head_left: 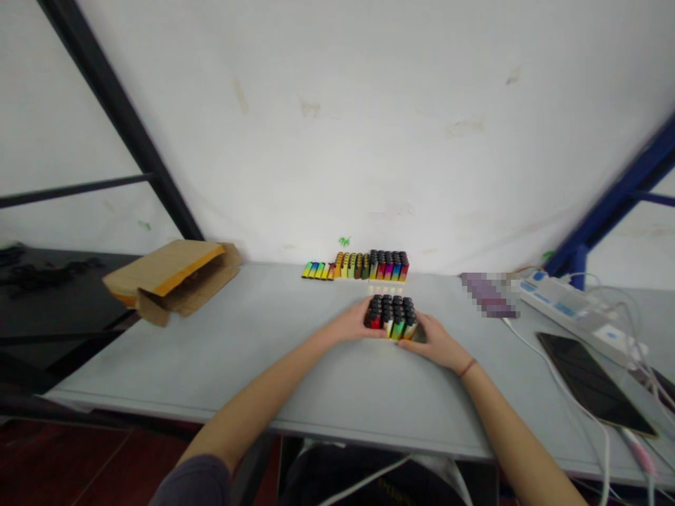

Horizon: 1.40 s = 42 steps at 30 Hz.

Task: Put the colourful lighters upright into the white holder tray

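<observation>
A block of upright lighters (393, 315) with black tops and coloured bodies stands on the grey table, pressed between my two hands. My left hand (357, 322) is wrapped round its left side, the thumb along the front. From the right, my right hand (433, 341) closes on the other side, thumb across the front corner. Just behind, against the wall, stands another group of black-topped lighters (389, 266). Yellowish lighters (351, 266) stand to its left, and several more lighters (318, 270) lie flat beside those.
An open cardboard box (169, 270) lies on its side at the table's left. On the right are a power strip (580, 316) with white cables, a dark tablet or phone (593, 379) and a pixelated object (490, 295). A white wall (337, 140) bounds the back.
</observation>
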Tool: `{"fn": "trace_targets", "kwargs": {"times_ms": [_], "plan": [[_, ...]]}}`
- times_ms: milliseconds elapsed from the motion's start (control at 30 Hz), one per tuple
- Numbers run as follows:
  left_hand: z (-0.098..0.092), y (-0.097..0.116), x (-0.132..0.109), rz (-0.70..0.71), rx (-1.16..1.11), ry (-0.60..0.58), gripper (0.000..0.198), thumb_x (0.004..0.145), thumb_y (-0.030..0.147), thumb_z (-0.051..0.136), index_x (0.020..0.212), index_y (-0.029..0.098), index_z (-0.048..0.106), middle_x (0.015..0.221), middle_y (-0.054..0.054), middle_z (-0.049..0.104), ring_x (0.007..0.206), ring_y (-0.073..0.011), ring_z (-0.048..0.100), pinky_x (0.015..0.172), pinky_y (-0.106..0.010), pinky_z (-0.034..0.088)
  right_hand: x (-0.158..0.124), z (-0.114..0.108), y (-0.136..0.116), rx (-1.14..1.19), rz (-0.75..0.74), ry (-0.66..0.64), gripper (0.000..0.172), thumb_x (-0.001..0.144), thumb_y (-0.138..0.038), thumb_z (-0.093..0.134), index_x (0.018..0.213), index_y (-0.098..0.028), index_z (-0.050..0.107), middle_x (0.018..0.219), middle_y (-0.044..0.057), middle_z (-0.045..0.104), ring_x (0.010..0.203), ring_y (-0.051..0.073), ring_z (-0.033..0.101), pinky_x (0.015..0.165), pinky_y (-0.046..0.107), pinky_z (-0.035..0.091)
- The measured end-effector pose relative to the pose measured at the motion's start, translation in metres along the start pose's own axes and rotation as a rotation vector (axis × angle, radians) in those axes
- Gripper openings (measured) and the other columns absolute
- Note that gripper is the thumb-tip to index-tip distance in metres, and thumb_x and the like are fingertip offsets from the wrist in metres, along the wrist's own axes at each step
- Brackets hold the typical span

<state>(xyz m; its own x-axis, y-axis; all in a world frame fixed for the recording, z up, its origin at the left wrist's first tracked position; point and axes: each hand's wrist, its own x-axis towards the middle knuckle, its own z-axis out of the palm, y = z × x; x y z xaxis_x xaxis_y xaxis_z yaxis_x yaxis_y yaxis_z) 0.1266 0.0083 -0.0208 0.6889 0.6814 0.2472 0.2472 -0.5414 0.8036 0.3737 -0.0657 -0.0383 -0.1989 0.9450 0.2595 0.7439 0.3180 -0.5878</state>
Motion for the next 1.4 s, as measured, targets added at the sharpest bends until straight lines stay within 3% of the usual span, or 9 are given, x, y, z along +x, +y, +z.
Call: {"fn": "trace_targets", "kwargs": {"times_ms": [167, 400, 600, 767, 933, 1033, 1200, 1300, 1400], "plan": [[-0.007, -0.001, 0.000, 0.009, 0.028, 0.037, 0.079, 0.063, 0.047, 0.085, 0.127, 0.014, 0.052, 0.117, -0.012, 0.065, 0.104, -0.0277, 0.062, 0.095, -0.043, 0.049, 0.001, -0.001, 0.000, -0.007, -0.008, -0.004, 0.079, 0.074, -0.057, 0.073, 0.137, -0.014, 0.054, 0.133, 0.019, 0.064, 0.119, 0.036, 0.061, 0.104, 0.054, 0.045], [-0.010, 0.000, -0.002, -0.032, 0.060, 0.093, 0.074, 0.066, 0.049, 0.081, 0.123, 0.016, 0.048, 0.113, -0.012, 0.064, 0.103, -0.0277, 0.061, 0.092, -0.042, 0.050, 0.001, -0.001, 0.000, -0.007, -0.014, 0.002, 0.079, 0.074, -0.057, 0.073, 0.137, -0.014, 0.054, 0.131, 0.019, 0.065, 0.118, 0.036, 0.061, 0.103, 0.054, 0.045], [-0.003, -0.009, -0.001, -0.040, 0.012, 0.058, 0.061, 0.072, 0.035, 0.073, 0.122, 0.015, 0.045, 0.101, -0.005, 0.062, 0.091, -0.0217, 0.061, 0.087, -0.038, 0.052, 0.001, -0.001, 0.002, -0.008, -0.020, 0.005, 0.078, 0.073, -0.059, 0.074, 0.137, -0.017, 0.055, 0.131, 0.016, 0.065, 0.118, 0.036, 0.061, 0.104, 0.054, 0.045], [0.004, -0.009, 0.000, 0.002, -0.013, 0.163, 0.049, 0.080, 0.037, 0.065, 0.119, 0.016, 0.045, 0.108, -0.009, 0.060, 0.099, -0.0223, 0.060, 0.095, -0.039, 0.048, 0.001, -0.002, 0.000, -0.003, -0.003, -0.006, 0.077, 0.074, -0.057, 0.073, 0.136, -0.016, 0.055, 0.130, 0.017, 0.065, 0.117, 0.036, 0.062, 0.103, 0.054, 0.046], [0.006, -0.004, -0.001, 0.004, -0.047, 0.228, 0.064, 0.078, 0.033, 0.067, 0.133, 0.016, 0.037, 0.119, -0.011, 0.058, 0.107, -0.0234, 0.058, 0.102, -0.041, 0.045, 0.002, -0.003, -0.002, 0.003, -0.011, -0.015, 0.077, 0.074, -0.057, 0.074, 0.136, -0.015, 0.055, 0.129, 0.017, 0.066, 0.116, 0.035, 0.062, 0.103, 0.053, 0.046], [0.008, -0.003, -0.003, -0.045, -0.047, 0.227, 0.071, 0.076, 0.030, 0.068, 0.137, 0.017, 0.033, 0.107, -0.007, 0.059, 0.093, -0.0204, 0.059, 0.093, -0.040, 0.049, 0.002, -0.002, 0.000, 0.007, -0.018, -0.004, 0.077, 0.074, -0.056, 0.074, 0.136, -0.017, 0.055, 0.129, 0.016, 0.066, 0.116, 0.035, 0.062, 0.102, 0.052, 0.046], [0.017, 0.001, -0.007, -0.085, -0.058, 0.235, 0.065, 0.080, 0.029, 0.065, 0.136, 0.018, 0.033, 0.096, -0.003, 0.059, 0.086, -0.0184, 0.059, 0.088, -0.038, 0.050, 0.002, -0.001, 0.000, 0.006, -0.034, 0.000, 0.076, 0.074, -0.056, 0.074, 0.136, -0.017, 0.055, 0.129, 0.016, 0.066, 0.116, 0.035, 0.062, 0.102, 0.053, 0.046], [0.018, 0.003, -0.003, -0.112, -0.077, 0.329, 0.062, 0.084, 0.029, 0.060, 0.137, 0.018, 0.030, 0.101, -0.005, 0.061, 0.091, -0.0186, 0.061, 0.093, -0.038, 0.049, 0.002, -0.002, -0.001, 0.004, -0.019, -0.015, 0.076, 0.075, -0.057, 0.073, 0.136, -0.017, 0.055, 0.131, 0.016, 0.065, 0.118, 0.035, 0.061, 0.104, 0.053, 0.045], [-0.003, -0.002, 0.005, -0.164, -0.053, 0.499, 0.059, 0.087, 0.028, 0.057, 0.138, 0.017, 0.030, 0.108, -0.007, 0.063, 0.100, -0.0200, 0.061, 0.098, -0.038, 0.047, 0.002, -0.003, -0.002, 0.005, -0.008, -0.024, 0.078, 0.075, -0.057, 0.073, 0.137, -0.014, 0.054, 0.131, 0.018, 0.065, 0.118, 0.035, 0.060, 0.104, 0.053, 0.045]]}}
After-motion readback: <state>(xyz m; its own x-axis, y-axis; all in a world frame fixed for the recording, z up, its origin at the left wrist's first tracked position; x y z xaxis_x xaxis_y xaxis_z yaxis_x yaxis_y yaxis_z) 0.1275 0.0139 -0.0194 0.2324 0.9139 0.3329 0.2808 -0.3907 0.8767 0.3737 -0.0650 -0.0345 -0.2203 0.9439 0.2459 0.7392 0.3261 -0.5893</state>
